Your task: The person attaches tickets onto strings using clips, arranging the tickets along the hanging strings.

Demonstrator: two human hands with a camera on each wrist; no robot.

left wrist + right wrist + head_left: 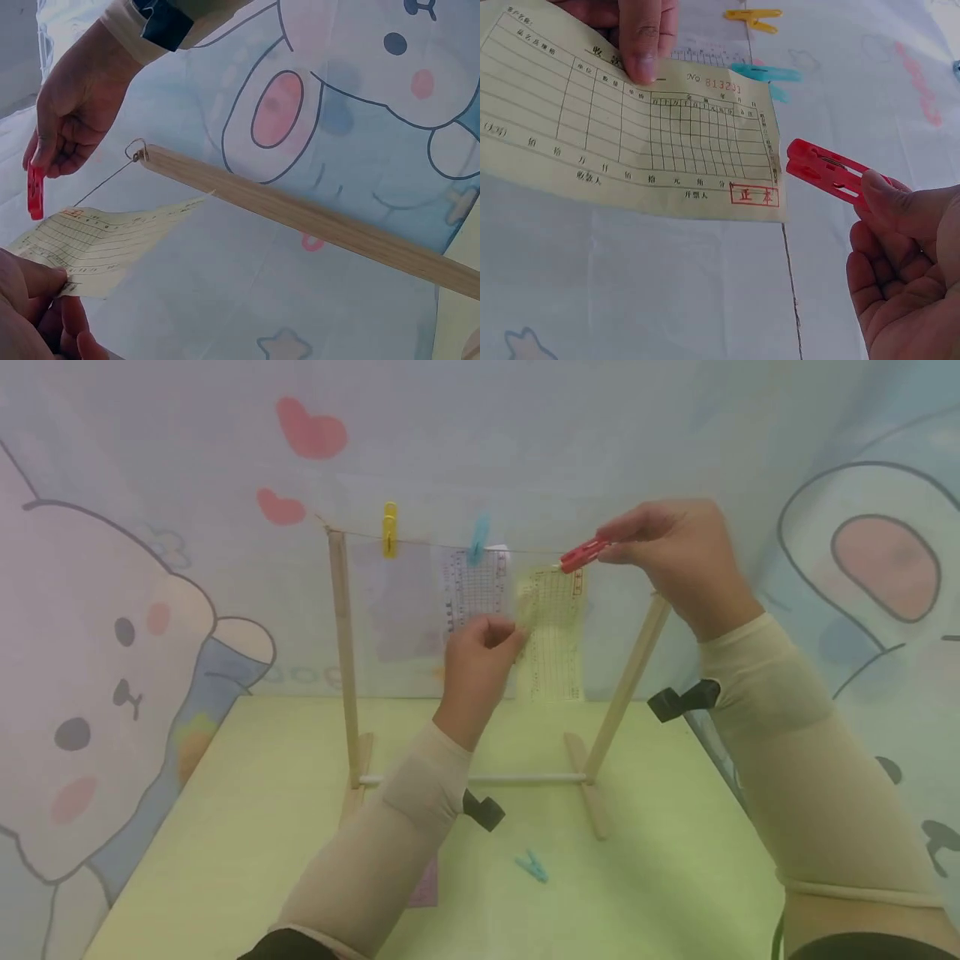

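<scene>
We've got a pale yellow printed paper slip (630, 154) here, thin and matt, plus a long red plastic clothespin (831, 175) that looks smooth. We'd call the straight pale wooden post (300, 210) bare and matt — grain's showing. The thin brown string (790, 277) looks rough to us. The close-fitting beige sleeve (780, 718)? Matt cloth. The slim white rod (528, 778) seems smooth — can't tell plastic from metal.
</scene>
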